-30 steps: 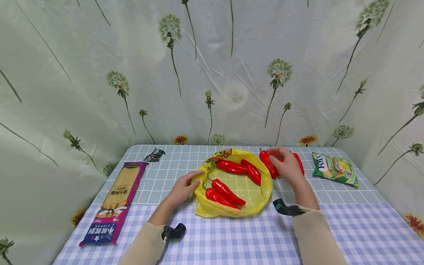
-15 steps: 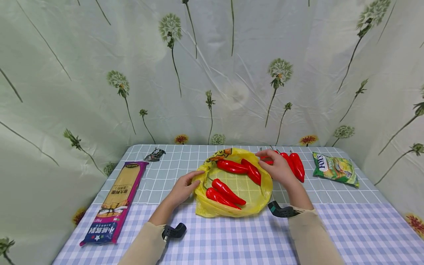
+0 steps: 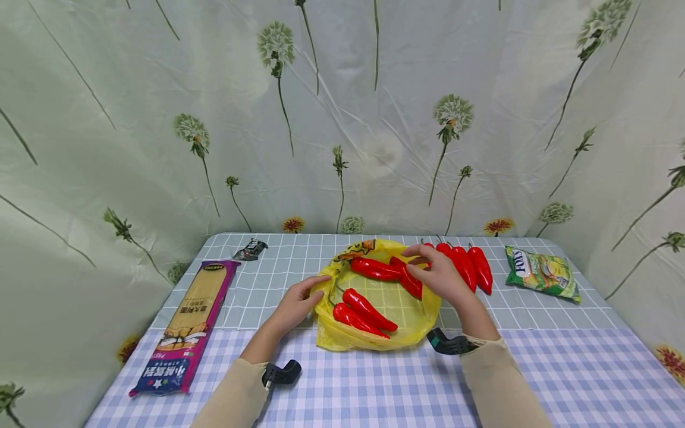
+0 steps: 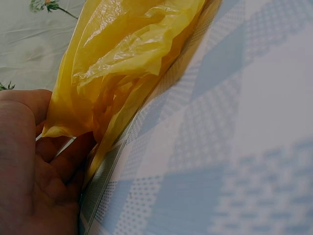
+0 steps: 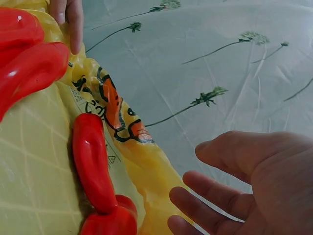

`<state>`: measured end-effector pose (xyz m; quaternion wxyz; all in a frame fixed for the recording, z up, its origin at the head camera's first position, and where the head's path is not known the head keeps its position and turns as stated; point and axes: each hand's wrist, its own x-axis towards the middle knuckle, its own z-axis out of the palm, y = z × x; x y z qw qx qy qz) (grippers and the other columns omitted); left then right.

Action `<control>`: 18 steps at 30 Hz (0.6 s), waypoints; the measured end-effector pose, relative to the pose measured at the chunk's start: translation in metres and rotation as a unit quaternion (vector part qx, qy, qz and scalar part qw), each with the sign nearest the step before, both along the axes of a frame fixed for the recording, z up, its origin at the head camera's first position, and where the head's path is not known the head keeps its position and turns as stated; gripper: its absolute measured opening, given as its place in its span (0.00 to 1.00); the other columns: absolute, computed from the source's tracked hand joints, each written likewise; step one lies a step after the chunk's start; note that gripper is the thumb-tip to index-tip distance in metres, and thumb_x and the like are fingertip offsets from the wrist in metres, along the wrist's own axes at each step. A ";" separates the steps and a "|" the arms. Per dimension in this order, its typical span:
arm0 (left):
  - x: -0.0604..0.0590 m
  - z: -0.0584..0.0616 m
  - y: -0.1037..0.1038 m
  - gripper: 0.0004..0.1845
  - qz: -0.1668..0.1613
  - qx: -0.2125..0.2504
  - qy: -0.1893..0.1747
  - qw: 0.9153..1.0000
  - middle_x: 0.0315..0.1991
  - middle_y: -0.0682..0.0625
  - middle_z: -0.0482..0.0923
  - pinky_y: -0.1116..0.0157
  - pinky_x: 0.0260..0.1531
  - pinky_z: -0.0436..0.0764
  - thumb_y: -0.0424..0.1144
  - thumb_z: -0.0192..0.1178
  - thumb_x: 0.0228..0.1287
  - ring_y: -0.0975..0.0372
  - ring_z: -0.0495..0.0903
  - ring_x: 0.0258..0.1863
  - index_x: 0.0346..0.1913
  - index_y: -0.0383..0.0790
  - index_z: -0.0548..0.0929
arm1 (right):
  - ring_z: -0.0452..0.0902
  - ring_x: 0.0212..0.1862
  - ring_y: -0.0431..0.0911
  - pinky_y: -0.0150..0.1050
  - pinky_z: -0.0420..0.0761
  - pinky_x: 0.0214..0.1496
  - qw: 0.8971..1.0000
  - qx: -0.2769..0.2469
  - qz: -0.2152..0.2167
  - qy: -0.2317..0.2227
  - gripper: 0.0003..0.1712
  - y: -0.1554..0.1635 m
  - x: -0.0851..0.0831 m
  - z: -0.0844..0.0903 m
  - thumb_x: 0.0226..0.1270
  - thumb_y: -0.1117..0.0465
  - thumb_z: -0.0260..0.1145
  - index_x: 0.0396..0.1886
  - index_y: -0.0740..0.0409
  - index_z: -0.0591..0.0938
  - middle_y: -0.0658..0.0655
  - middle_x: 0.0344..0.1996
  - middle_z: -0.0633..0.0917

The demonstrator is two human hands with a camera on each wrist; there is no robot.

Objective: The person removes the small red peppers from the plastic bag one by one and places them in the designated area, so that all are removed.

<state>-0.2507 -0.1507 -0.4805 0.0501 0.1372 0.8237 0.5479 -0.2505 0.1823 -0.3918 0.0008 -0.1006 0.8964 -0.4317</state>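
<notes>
Centre of frame: crinkled yellow plastic bag (image 3: 382,297) spread flat on the checked tablecloth (image 3: 374,386), four glossy red peppers (image 3: 364,309) lying on it. Left hand (image 3: 297,303) pinches the bag's left edge; fingertips hidden under plastic. Right hand (image 3: 441,276), fingers spread, holding nothing, hovers over the bag's right rim, partly hiding more red peppers (image 3: 471,267) right of it.

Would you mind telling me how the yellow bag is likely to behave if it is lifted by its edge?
The bag looks like thin, creased film, so it would probably sag rather than hold shape. Four peppers lie on it, so they may slide together toward its lowest point. The left hand holds its crumpled rim; the film probably weighs very little and may slip.
</notes>
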 end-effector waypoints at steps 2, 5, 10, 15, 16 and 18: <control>0.000 0.000 0.000 0.20 -0.001 0.001 -0.001 1.000 0.71 0.46 0.72 0.49 0.70 0.71 0.37 0.56 0.73 0.51 0.70 0.71 0.66 0.50 0.78 | 0.78 0.59 0.59 0.50 0.87 0.53 1.000 0.000 0.007 -0.012 0.23 -0.002 0.000 -0.001 0.67 0.62 0.66 0.61 0.57 0.77 0.63 0.61 0.80; 0.000 0.000 0.000 0.20 -0.001 0.000 -0.003 1.000 0.71 0.46 0.72 0.49 0.70 0.71 0.37 0.56 0.74 0.51 0.70 0.71 0.66 0.50 0.78 | 0.78 0.59 0.60 0.49 0.87 0.52 0.999 0.002 0.024 -0.021 0.23 -0.006 0.000 -0.002 0.67 0.62 0.66 0.61 0.58 0.78 0.64 0.61 0.80; 0.001 0.001 0.000 0.20 0.001 -0.002 -0.001 1.000 0.71 0.46 0.72 0.49 0.69 0.72 0.37 0.55 0.74 0.50 0.70 0.71 0.66 0.50 0.78 | 0.79 0.56 0.57 0.46 0.88 0.49 0.998 0.012 0.061 -0.016 0.23 -0.011 0.001 -0.005 0.66 0.62 0.67 0.60 0.58 0.79 0.63 0.59 0.81; 0.000 0.001 0.000 0.20 0.000 -0.002 -0.002 1.000 0.71 0.46 0.72 0.49 0.70 0.71 0.37 0.56 0.74 0.51 0.69 0.71 0.66 0.50 0.78 | 0.80 0.56 0.56 0.46 0.87 0.53 0.994 0.025 0.107 -0.017 0.23 -0.013 0.000 -0.010 0.67 0.62 0.68 0.61 0.57 0.79 0.61 0.59 0.81; 0.000 0.001 0.000 0.20 -0.001 -0.003 -0.004 1.000 0.71 0.46 0.72 0.49 0.70 0.71 0.37 0.56 0.74 0.51 0.70 0.71 0.66 0.50 0.78 | 0.80 0.56 0.57 0.47 0.86 0.54 0.993 0.024 0.115 -0.018 0.23 -0.014 0.000 -0.011 0.67 0.62 0.68 0.61 0.57 0.79 0.61 0.59 0.81; 0.000 0.001 0.000 0.20 -0.001 -0.002 -0.004 1.000 0.71 0.46 0.72 0.49 0.69 0.72 0.37 0.56 0.74 0.51 0.70 0.71 0.66 0.50 0.78 | 0.81 0.56 0.57 0.48 0.86 0.55 0.991 0.023 0.133 -0.018 0.22 -0.015 -0.001 -0.013 0.67 0.63 0.68 0.60 0.58 0.79 0.61 0.59 0.81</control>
